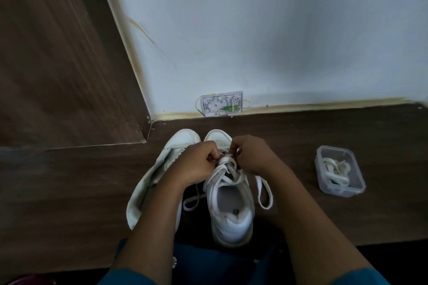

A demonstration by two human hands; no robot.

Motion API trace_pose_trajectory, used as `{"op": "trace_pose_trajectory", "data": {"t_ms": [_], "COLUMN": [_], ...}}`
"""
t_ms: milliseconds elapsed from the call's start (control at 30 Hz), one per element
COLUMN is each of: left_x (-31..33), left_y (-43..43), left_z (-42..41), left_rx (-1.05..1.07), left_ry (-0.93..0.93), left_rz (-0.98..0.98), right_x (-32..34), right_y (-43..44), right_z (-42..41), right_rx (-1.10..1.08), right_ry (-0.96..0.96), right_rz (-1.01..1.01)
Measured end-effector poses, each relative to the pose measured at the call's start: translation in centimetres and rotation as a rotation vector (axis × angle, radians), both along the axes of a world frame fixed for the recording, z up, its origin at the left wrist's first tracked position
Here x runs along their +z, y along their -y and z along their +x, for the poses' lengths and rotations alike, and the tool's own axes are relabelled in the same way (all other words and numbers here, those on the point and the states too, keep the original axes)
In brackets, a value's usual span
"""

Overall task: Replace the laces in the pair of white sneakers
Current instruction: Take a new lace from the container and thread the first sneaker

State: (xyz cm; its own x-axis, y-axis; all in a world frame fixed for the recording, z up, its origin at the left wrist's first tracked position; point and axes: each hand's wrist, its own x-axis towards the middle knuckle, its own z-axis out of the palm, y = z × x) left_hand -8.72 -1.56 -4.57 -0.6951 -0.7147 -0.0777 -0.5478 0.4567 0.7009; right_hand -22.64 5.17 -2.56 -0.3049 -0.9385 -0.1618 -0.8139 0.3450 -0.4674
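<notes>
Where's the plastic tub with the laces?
Head view: the plastic tub sits on the wooden surface, right of the sneaker being laced, apart from it.

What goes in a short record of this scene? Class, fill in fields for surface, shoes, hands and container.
surface: dark wood-grain surface meeting a white wall
laced sneaker: heel toward the camera, lace crossed over its front
other sneaker: beside it, partly under the left forearm
left hand: pinches the lace
right hand: pinches the lace
container: clear tub, apart to the right, holding coiled laces
</notes>
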Motion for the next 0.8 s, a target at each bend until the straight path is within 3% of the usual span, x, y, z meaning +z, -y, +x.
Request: {"op": "trace_pose_trajectory", "data": {"t_ms": [167, 367, 467, 800], "left_x": [-0.3, -0.3, -0.5, -0.1], "left_y": [0.1, 0.1, -0.3, 0.0], "left_z": [-0.8, -0.7, -1.0, -0.7], "left_rx": [-0.080, 0.110, 0.143, 0.072], "left_ry": [0.179, 0.028, 0.029, 0.118], "left_rz": [-0.166, -0.094, -0.133, -0.143], "right_x": [0.1, -0.9, -0.9, -1.9], "right_y": [0.0, 0.3, 0.3, 1.1], "right_z": [-0.1, -0.5, -0.4, 0.0], "right_rx": [0.012, -0.077, -0.030, -0.097], "right_ry": [0.002, 0.150, 0.096, 0.048], "right_rz": [0.015, -0.068, -0.067, -0.069]}}
